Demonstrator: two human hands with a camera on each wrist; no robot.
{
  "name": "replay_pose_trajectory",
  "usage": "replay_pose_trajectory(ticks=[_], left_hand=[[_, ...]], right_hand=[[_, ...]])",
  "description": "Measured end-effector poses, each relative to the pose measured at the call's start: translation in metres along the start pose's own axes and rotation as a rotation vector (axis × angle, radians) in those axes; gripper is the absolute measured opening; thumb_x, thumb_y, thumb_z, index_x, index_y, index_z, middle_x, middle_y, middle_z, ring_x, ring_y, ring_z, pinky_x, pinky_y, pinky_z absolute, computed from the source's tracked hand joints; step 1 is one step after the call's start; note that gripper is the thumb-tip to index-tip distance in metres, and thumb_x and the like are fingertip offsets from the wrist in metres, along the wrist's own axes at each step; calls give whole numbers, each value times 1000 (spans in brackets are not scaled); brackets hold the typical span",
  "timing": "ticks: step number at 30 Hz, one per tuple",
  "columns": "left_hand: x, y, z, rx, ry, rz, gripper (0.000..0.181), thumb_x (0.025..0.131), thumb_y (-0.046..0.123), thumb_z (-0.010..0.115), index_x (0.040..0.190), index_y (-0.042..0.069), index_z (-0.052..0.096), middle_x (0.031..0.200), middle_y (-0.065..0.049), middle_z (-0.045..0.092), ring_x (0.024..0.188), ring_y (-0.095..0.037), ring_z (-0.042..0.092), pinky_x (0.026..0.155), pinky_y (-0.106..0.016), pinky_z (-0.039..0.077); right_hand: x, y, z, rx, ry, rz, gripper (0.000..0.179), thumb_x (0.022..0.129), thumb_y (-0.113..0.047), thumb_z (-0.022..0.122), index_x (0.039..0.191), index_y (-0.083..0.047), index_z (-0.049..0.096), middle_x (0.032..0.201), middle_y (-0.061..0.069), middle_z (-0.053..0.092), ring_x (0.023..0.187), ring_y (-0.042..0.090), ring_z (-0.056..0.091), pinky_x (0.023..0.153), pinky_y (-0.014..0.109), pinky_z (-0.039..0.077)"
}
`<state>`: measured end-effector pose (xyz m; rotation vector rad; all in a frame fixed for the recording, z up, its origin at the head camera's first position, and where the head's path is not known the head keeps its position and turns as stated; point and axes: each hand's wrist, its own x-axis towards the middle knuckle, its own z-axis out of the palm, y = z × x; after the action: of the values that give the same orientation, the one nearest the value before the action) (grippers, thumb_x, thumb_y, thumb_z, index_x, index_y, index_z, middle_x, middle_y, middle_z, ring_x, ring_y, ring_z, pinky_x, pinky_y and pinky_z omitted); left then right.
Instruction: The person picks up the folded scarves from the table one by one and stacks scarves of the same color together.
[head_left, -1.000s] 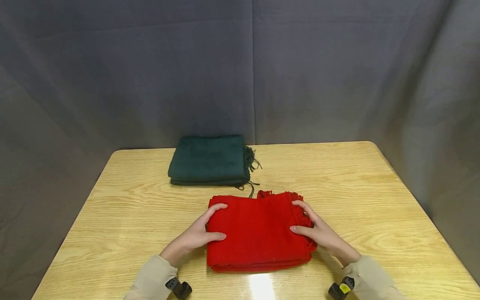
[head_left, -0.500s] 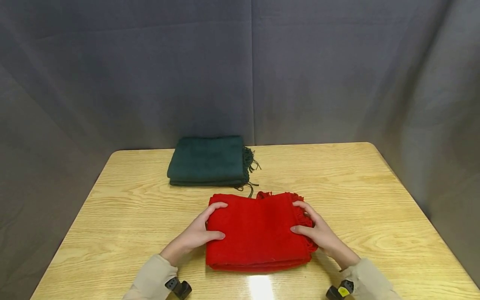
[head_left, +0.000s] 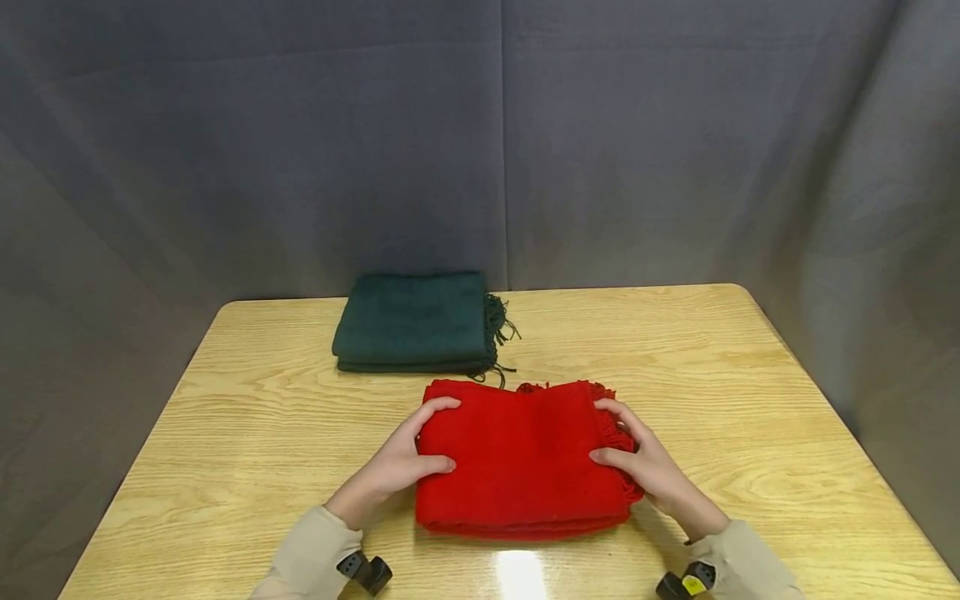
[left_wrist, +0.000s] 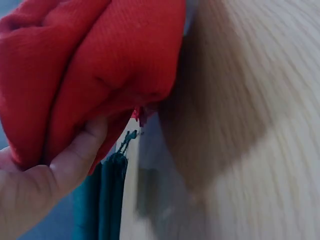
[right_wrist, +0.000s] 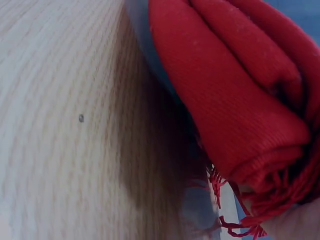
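Observation:
A red folded scarf (head_left: 521,458) with fringe on its right end is held level between both hands at the front middle of the table. My left hand (head_left: 393,462) grips its left end, thumb and a finger on top. In the left wrist view, fingers of the left hand (left_wrist: 45,185) reach beneath the red scarf (left_wrist: 115,55). My right hand (head_left: 654,468) grips the fringed end, thumb on top. A gap and a shadow show under the red scarf (right_wrist: 220,95) in the right wrist view, where the right hand (right_wrist: 295,222) is mostly hidden by fringe.
A dark green folded scarf (head_left: 412,321) lies at the back left of the wooden table (head_left: 247,433), its fringe pointing right. Close behind the table hangs a grey curtain (head_left: 630,150). A black wrist camera (head_left: 365,572) sits below the left sleeve.
Both hands have shifted slightly right and away from the table's front edge, carrying the red scarf with them. The grip looks the same; the green scarf has stayed in place.

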<state>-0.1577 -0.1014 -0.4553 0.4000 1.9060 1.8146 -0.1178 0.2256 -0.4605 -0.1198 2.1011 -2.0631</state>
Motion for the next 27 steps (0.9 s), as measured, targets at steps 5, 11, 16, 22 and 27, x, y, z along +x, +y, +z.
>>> replay_pose_trajectory(ticks=[5, 11, 16, 22, 27], left_hand=[[5, 5, 2, 17, -1, 14, 70, 71, -3, 68, 132, 19, 40, 122, -14, 44, 106, -29, 46, 78, -38, 48], [11, 12, 5, 54, -4, 37, 69, 72, -4, 67, 132, 19, 41, 122, -12, 45, 104, -27, 47, 79, -37, 46], [16, 18, 7, 69, -11, 55, 68, 72, -5, 66, 131, 19, 42, 121, -12, 45, 104, -27, 46, 80, -37, 45], [24, 25, 10, 77, -8, 99, 68, 71, -7, 65, 131, 18, 42, 122, -12, 44, 104, -28, 46, 79, -38, 46], [30, 28, 12, 91, 14, 124, 68, 71, -5, 64, 130, 20, 43, 120, -12, 45, 101, -29, 49, 74, -38, 49]], right_hand=[[-2, -1, -3, 21, 19, 1, 56, 78, 5, 59, 126, -17, 42, 108, 4, 49, 87, 17, 59, 63, 39, 52], [-4, -4, -7, 56, 27, -14, 55, 79, 7, 58, 125, -19, 43, 104, 3, 53, 84, 17, 61, 62, 38, 53], [-4, -9, -10, 54, 35, -20, 55, 80, 7, 58, 125, -21, 43, 104, 2, 53, 85, 16, 61, 62, 38, 53], [-3, -17, -17, 37, 40, -14, 53, 82, 4, 57, 125, -22, 42, 105, 1, 53, 85, 16, 61, 62, 37, 53], [-1, -22, -22, 51, 46, -1, 52, 83, 4, 56, 125, -24, 42, 105, -1, 53, 84, 15, 61, 63, 37, 53]])
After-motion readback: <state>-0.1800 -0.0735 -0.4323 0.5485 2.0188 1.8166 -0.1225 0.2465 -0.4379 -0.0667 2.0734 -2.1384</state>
